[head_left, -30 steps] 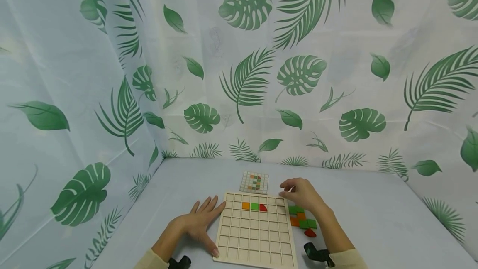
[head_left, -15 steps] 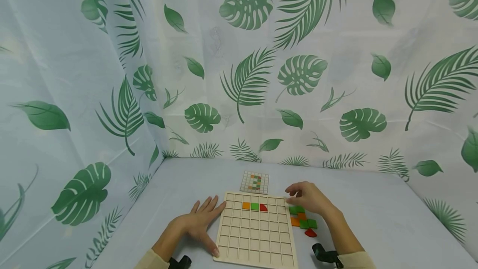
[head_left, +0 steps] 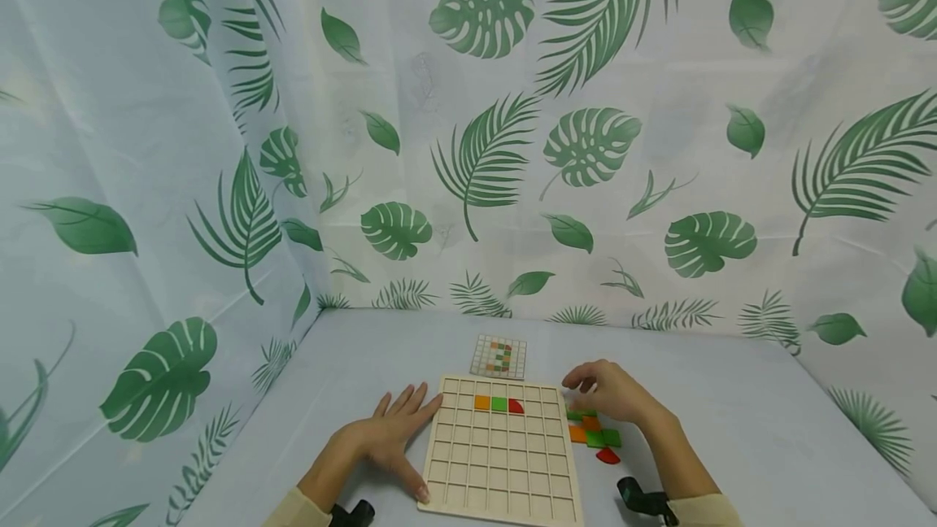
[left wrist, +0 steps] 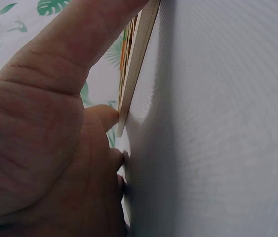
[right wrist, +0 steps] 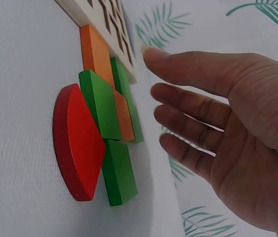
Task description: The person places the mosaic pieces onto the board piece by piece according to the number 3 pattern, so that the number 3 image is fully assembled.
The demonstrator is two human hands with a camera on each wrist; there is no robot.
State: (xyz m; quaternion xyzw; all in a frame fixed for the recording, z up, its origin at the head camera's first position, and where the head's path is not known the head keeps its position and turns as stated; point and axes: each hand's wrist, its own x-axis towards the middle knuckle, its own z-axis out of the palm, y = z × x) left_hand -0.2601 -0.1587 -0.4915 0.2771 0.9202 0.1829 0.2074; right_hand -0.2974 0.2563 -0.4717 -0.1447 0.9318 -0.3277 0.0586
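Note:
My left hand point(head_left: 384, 437) lies spread beside the pale wooden grid board point(head_left: 486, 459), its thumb and index finger touching the left edge. One row of the board holds an orange square tile point(head_left: 481, 402), a green square tile point(head_left: 499, 404) and a red quarter-round tile point(head_left: 516, 407). Past the board's upper right corner, my right hand point(head_left: 613, 391) hovers over a pile of loose tiles, fingers loosely bent and holding nothing. In the right wrist view, the pile shows a red quarter-round tile point(right wrist: 87, 148), green tiles point(right wrist: 119, 173) and orange tiles point(right wrist: 97, 54).
Behind the board lies a small pattern card point(head_left: 479, 358) printed with a grid and coloured shapes. The white table point(head_left: 732, 413) extends to both sides. A leaf-print curtain point(head_left: 512, 185) hangs behind it and along the left.
My right hand has moved to the right and slightly nearer, from the board's upper right corner to above the loose tiles. My left hand has stayed still.

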